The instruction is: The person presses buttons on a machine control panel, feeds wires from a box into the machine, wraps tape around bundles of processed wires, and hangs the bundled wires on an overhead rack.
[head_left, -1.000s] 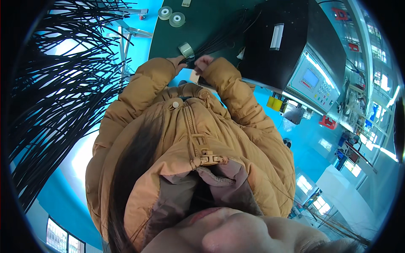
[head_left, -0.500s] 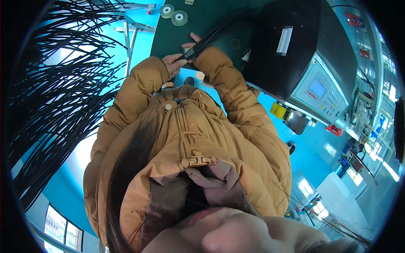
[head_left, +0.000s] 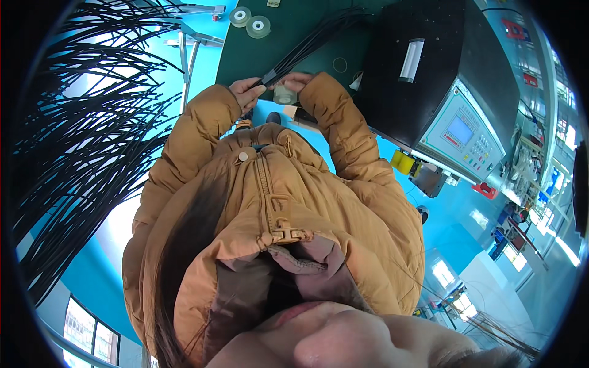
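Work in hand: at left, a large mass of loose black strands (head_left: pixel 101 122) hangs ungathered, apart from the bench. Right of it, the left hand (head_left: pixel 246 93) has its fingers closed on the near end of a black bundle (head_left: pixel 316 42), which slants far and right across the green bench (head_left: pixel 319 80). A grey band (head_left: pixel 270 77) shows around the bundle beside the fingers; in my judgement wrapping is at least begun, but whether it is finished cannot be told. A pale tape roll (head_left: pixel 285 94) sits just below the right hand (head_left: pixel 296 81). The fingers there are bent near the band; whether they grip the roll cannot be told.

Surroundings: a metal stand (head_left: pixel 186 61) is beside the bench at left. Two clear rolls lie at the far edge (head_left: pixel 258 26). At right, a black machine (head_left: pixel 402 37) with a control panel (head_left: pixel 463 130) limits room beside the bundle's far end.
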